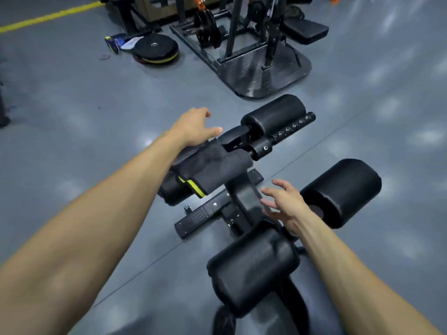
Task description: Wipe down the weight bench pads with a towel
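We find both hands released and empty, the left hand point(196, 126) just beyond the far-left end of the dark towel point(212, 169), draped over a roller pad point(173, 189) with its long axis running near-left to far-right, the right hand point(284, 205) farther off.

Two bare forearms reach in from the lower corners, with no sleeves covering them up to the frame's edge. The left hand point(194, 126) and the right hand point(286, 205) are both ungloved. Neither wrist carries a watch or band, and the fingers that show bear no rings.
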The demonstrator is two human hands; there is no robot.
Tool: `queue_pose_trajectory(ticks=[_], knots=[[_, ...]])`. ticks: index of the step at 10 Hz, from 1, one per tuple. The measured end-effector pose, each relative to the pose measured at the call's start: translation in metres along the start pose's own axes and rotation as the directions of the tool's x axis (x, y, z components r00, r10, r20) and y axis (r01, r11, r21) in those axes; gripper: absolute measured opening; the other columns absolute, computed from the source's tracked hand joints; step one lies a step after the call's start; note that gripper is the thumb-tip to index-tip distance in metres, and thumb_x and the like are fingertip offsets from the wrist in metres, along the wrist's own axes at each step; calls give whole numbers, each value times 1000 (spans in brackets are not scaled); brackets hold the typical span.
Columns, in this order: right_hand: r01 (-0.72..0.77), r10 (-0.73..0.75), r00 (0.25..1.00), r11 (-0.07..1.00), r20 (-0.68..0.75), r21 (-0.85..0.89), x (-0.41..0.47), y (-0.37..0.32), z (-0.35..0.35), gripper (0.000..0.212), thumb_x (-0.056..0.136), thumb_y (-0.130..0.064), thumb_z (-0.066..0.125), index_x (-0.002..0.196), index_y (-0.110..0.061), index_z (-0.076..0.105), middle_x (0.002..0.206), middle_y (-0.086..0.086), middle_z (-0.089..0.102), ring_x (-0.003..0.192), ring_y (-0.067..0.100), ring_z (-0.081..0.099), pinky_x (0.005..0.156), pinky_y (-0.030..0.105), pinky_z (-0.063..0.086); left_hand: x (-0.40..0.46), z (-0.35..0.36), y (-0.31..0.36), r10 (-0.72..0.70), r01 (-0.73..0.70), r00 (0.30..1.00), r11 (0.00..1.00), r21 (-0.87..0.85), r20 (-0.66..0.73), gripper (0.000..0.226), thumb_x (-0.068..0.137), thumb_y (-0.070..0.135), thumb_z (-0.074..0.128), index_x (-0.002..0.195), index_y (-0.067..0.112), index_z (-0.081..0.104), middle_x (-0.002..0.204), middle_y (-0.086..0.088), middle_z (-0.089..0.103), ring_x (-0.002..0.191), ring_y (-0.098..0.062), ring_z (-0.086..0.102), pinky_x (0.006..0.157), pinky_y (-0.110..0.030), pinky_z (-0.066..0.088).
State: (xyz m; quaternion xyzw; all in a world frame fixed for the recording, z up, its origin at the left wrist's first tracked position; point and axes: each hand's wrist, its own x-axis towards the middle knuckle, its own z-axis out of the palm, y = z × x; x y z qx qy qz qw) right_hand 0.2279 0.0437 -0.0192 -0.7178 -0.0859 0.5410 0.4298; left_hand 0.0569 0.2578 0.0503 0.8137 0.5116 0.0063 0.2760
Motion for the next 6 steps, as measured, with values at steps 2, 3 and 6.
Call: queue_pose_trajectory(ticks=[2, 3, 6], knots=[[191, -189, 981, 977, 37, -99, 12, 13, 26, 48, 92, -23, 73, 134, -27, 51, 106, -12, 59, 95, 12, 63, 79, 33, 53, -39, 65, 4, 148, -139, 983, 987, -84, 111, 36, 102, 47, 52, 123, 22, 67, 116, 1, 72, 108, -20, 64, 95, -36, 49], [216, -208, 975, 969, 77, -119, 13, 16, 32, 44, 83, -33, 77, 122, -25, 58, 107, -3, 69, 82, 10, 64, 74, 31, 50, -57, 81, 5, 225, -224, 974, 973, -56, 7, 41, 102, 43, 55, 137, 22, 59, 124, -3, 71, 116, -24, 63, 98, -40, 49], [191, -190, 981, 981, 33, -29, -43, 42, -27, 28, 96, -30, 65, 123, -23, 60, 122, 4, 63, 85, 16, 71, 73, 36, 58, -75, 79, 44, 175, -188, 982, 943, 273, 70, 72, 101, 41, 55, 160, 14, 23, 166, -11, 29, 147, -35, 35, 116, -49, 36]])
